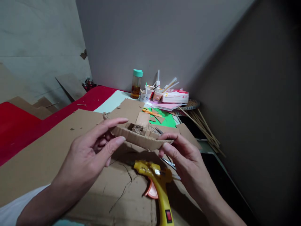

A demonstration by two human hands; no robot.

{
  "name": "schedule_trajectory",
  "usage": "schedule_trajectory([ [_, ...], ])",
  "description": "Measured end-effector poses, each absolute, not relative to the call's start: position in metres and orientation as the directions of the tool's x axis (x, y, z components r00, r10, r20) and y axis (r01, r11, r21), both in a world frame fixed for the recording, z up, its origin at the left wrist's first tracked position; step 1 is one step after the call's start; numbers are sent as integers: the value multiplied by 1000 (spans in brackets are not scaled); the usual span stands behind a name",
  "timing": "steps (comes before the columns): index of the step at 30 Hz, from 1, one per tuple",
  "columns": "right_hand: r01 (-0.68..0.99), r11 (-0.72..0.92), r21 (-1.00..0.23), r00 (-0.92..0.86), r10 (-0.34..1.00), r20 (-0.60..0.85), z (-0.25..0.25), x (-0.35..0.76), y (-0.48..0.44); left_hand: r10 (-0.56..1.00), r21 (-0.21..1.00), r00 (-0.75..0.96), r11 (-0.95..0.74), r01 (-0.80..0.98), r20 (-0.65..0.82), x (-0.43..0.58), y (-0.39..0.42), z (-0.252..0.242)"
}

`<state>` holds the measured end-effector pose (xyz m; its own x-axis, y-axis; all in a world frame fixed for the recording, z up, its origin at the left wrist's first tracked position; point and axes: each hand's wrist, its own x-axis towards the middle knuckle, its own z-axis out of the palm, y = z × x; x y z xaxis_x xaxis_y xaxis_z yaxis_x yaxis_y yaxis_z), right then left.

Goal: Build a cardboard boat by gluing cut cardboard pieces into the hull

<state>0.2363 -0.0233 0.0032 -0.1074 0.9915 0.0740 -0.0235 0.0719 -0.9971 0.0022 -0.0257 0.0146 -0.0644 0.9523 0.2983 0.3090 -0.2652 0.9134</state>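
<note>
A small cardboard model (141,135), shaped like a shallow boat with a rough brown lump inside, is held up between both hands above the work surface. My left hand (94,153) pinches its left end between thumb and fingers. My right hand (181,155) grips its right end the same way. Below the model a yellow glue gun (158,180) with an orange trigger lies on a large cardboard sheet (47,157). A pair of scissors (169,163) shows partly under my right hand.
At the back stand a teal-capped bottle (136,84), paper cups with tools (152,93) and a white-and-red box (175,96). Green paper (168,120) and cardboard scraps lie behind the model. Wooden sticks (204,128) lean at the right. A red cloth (16,128) covers the left.
</note>
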Motion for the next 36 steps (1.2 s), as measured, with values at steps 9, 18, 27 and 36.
schedule_trajectory([
  [9,-110,11,-994,-116,993,24,3,236,-21,893,874,-231,-275,400,387,-6,-24,19],
  [18,-95,19,-995,-253,967,43,-3,243,-22,792,774,-271,-356,523,547,-18,-11,35],
  [27,-30,113,-993,-383,916,116,-8,246,-23,930,902,14,-359,239,367,-34,-1,43],
  [36,-70,161,-984,-432,884,175,-5,247,-23,955,953,103,-287,91,278,-28,0,37],
])
